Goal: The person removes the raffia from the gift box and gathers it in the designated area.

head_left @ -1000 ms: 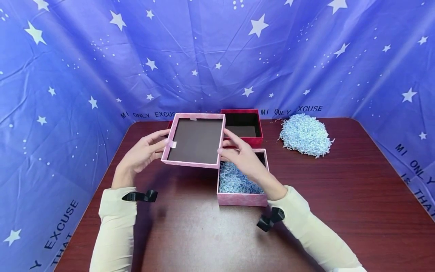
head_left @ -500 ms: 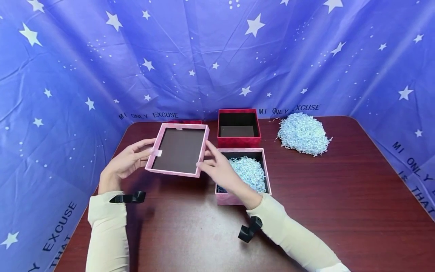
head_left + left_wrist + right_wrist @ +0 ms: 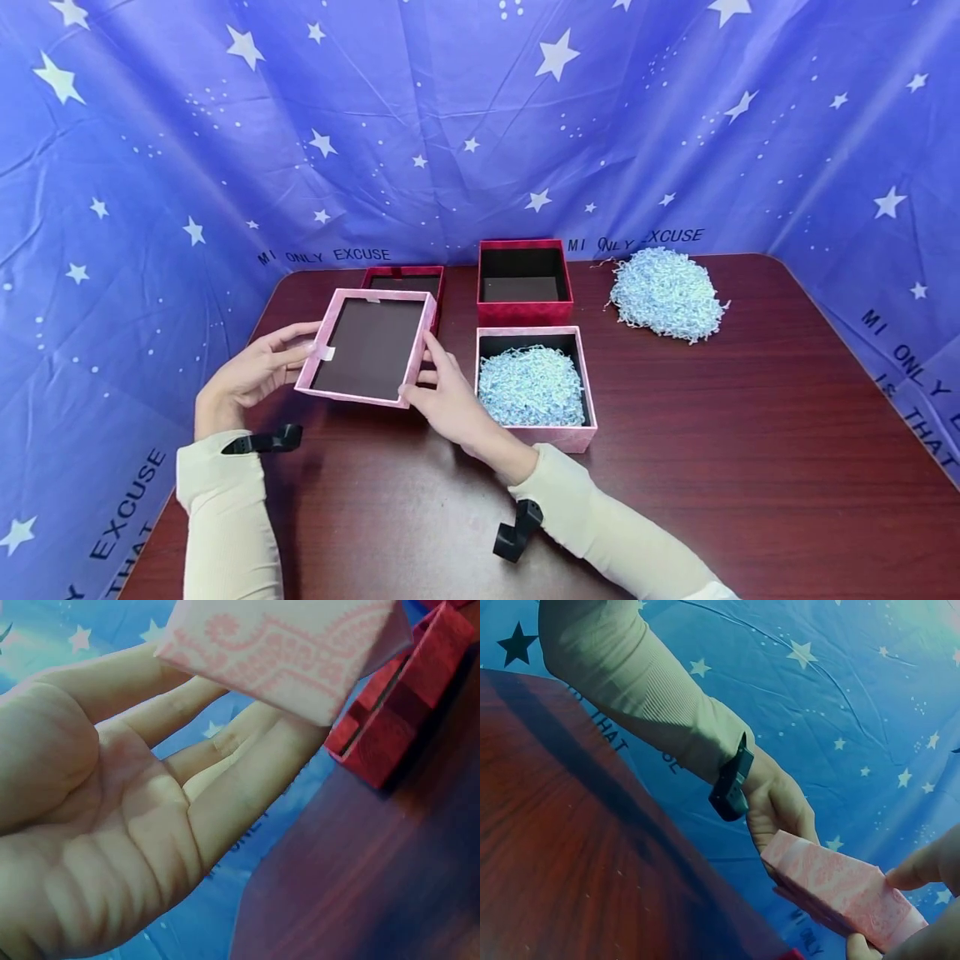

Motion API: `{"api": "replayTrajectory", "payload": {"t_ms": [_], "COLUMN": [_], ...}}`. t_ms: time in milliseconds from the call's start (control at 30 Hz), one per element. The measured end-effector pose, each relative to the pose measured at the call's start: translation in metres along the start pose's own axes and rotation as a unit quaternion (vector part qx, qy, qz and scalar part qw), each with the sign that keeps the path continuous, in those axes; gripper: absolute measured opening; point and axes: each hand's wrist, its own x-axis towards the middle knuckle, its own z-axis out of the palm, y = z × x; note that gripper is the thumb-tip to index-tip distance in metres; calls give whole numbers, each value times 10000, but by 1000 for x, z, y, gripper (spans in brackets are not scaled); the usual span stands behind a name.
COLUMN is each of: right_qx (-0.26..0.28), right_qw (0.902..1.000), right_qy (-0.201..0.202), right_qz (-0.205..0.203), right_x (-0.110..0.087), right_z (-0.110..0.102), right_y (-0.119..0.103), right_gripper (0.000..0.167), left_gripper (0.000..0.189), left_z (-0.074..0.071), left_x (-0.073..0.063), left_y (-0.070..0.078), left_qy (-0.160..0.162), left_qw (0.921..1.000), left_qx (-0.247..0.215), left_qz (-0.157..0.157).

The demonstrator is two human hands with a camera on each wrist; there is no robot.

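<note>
Above the table's [image 3: 750,467] left half, left hand [image 3: 251,375] and right hand [image 3: 442,400] grasp the pink lid [image 3: 367,346], inside up, clear of the pink box [image 3: 536,437]. Advise lowering level, releasing both sides together.

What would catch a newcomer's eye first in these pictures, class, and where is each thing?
First, the pink lid, held inside-up above the table between the left hand and the right hand, left of centre. Next, the open pink box full of pale blue paper shreds just right of it, with an empty red box behind and a loose shred pile further right. All round hangs a starry blue cloth.
</note>
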Motion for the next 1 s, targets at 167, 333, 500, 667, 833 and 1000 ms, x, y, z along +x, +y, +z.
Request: {"api": "replayTrajectory", "payload": {"t_ms": [167,333,500,667,833,1000], "right_qx": [279,448,234,-148,-356,-322], "right_qw": [9995,9988,9988,9981,9972,9974], "right_qy": [98,187,314,392,435,417], "right_qz": [86,112,288,457,501,501], "right_x": [1,1,2,3,5,7], "right_z": [13,22,25,26,27,28], "right_y": [10,26,40,49,59,66], "right_gripper": [79,79,79,80,78,75], "left_gripper": [41,38,38,39,47,53], "left_z": [-4,-4,-4,-5,-4,1], "left_x": [-5,-8,-9,-10,-9,-8], "left_y": [-12,-23,-34,-44,-49,-46], "left_qy": [90,310,460,703,817,936], "left_qw": [9999,9989,9973,9934,9885,9817], "left_qx": [-81,-57,43,361,687,1040], "left_qz": [-120,-334,-575,-834,-1068,-1293]}}
